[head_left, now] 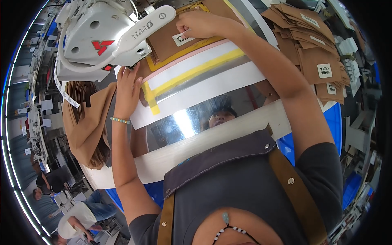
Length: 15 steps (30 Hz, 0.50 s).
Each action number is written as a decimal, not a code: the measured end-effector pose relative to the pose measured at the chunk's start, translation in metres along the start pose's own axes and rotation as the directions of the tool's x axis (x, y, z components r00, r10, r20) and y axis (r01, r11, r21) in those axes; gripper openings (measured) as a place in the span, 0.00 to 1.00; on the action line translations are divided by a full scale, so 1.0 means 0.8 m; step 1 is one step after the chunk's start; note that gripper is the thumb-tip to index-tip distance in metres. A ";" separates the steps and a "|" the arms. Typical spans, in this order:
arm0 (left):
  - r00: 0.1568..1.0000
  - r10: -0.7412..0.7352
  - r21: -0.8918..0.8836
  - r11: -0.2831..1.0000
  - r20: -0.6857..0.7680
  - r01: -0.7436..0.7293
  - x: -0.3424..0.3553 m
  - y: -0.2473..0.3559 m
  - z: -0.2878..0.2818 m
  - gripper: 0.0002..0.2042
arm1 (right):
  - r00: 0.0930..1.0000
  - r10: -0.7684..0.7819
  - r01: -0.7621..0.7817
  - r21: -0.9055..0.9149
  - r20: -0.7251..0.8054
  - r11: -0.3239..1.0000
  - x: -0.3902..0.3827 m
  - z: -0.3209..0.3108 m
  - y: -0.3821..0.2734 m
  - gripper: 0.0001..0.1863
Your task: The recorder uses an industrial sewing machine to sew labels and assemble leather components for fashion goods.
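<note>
My right hand (199, 25) is closed, with its fingertips pinching the edge of a white label (181, 40) that has dark print. The label lies against a brown panel (163, 45), set inside a yellow-edged template (179, 54) under the sewing machine (98, 36). My left hand (128, 90) rests flat beside the machine head, fingers stretched out close to the template's left corner. Its fingertips are partly in the machine's shadow. White sheeting with yellow tape (196, 71) spreads in front of the template.
Folded brown pieces (87, 126) are stacked to the left of my left forearm. A pile of brown panels with white labels (322, 57) stands at the right. A shiny metal plate (183, 118) covers the near table. Other people (83, 218) are at the far lower left.
</note>
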State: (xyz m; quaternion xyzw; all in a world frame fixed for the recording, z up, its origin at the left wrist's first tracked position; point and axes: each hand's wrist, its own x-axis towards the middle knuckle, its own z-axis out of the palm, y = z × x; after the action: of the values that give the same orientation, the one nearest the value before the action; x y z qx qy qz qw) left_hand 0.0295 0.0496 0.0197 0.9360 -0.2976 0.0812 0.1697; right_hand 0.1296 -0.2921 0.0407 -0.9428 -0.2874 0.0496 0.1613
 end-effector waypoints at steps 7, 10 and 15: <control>1.000 -0.013 0.002 1.000 0.006 0.013 0.022 -0.027 0.015 0.17 | 0.991 -0.066 0.079 0.111 -0.114 0.991 0.006 -0.003 0.005 0.12; 0.997 -0.068 -0.005 0.998 0.031 0.068 0.034 -0.037 0.024 0.17 | 0.962 -0.177 0.198 0.084 -0.209 0.977 0.006 0.007 0.006 0.12; 0.995 -0.065 -0.153 0.985 0.070 0.075 0.065 -0.043 0.031 0.17 | 0.910 -0.251 0.266 0.001 -0.331 0.964 0.018 0.027 0.014 0.10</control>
State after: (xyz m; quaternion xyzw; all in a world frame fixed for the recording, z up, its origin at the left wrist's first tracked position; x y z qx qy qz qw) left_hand 0.0928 0.0391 0.0006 0.9319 -0.2755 0.0213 0.2349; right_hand 0.1434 -0.2869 0.0163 -0.8876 -0.3774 -0.1231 0.2336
